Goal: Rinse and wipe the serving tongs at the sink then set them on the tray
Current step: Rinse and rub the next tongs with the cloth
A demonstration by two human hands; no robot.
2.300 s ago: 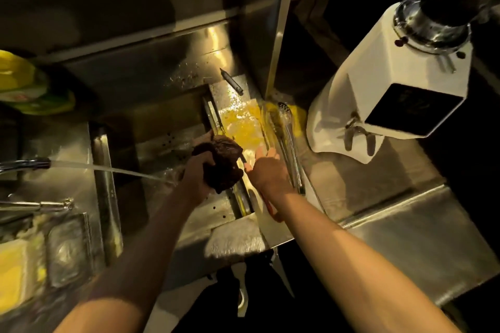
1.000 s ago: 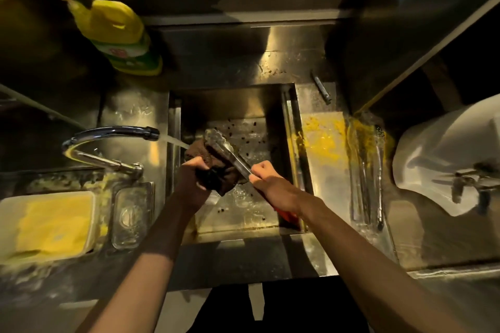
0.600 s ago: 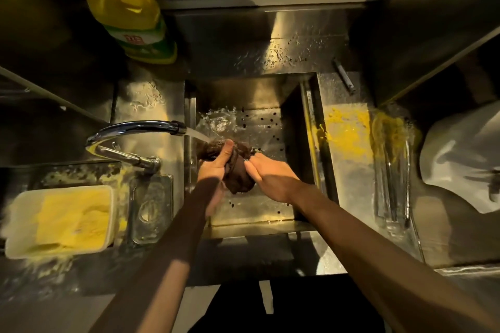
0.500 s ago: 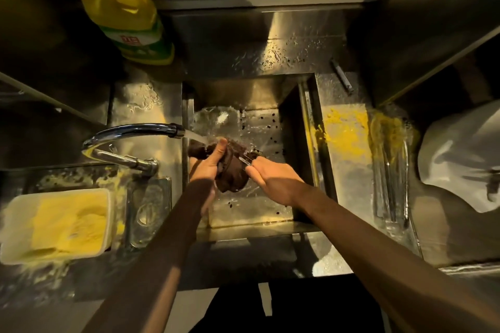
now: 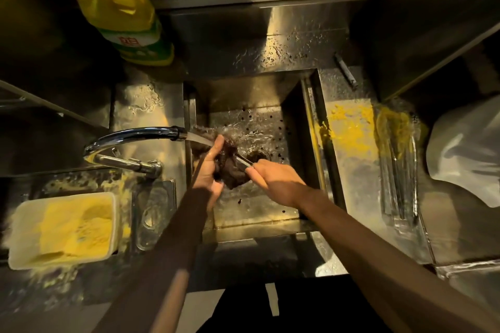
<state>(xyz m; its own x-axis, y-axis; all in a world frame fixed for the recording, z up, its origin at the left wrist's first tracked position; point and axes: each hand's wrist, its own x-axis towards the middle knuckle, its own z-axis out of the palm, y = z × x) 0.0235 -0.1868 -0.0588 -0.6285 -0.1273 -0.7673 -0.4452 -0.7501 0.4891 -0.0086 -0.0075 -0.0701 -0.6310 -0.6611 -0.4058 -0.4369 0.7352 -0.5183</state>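
Note:
Over the steel sink [image 5: 313, 143], my right hand [image 5: 276, 181] grips the handle end of the metal serving tongs [image 5: 243, 161]. Only a short stretch of the tongs shows; their head is wrapped inside a dark wet cloth [image 5: 230, 167]. My left hand [image 5: 209, 170] squeezes that cloth around the tongs. Water from the chrome faucet [image 5: 135, 135] streams onto the cloth and splashes in the basin. A clear tray [image 5: 397, 170] lies on the counter right of the sink with other utensils in it.
A yellow detergent bottle [image 5: 127, 19] stands behind the faucet. A white tub of yellow powder [image 5: 65, 230] sits at the left beside a small glass dish [image 5: 154, 213]. Yellow powder smears the counter right of the sink. A white machine [image 5: 468, 154] stands at the far right.
My hands carried the tongs from the right counter into the sink. The cloth has closed over the tongs' head under the running water, and the splash has grown.

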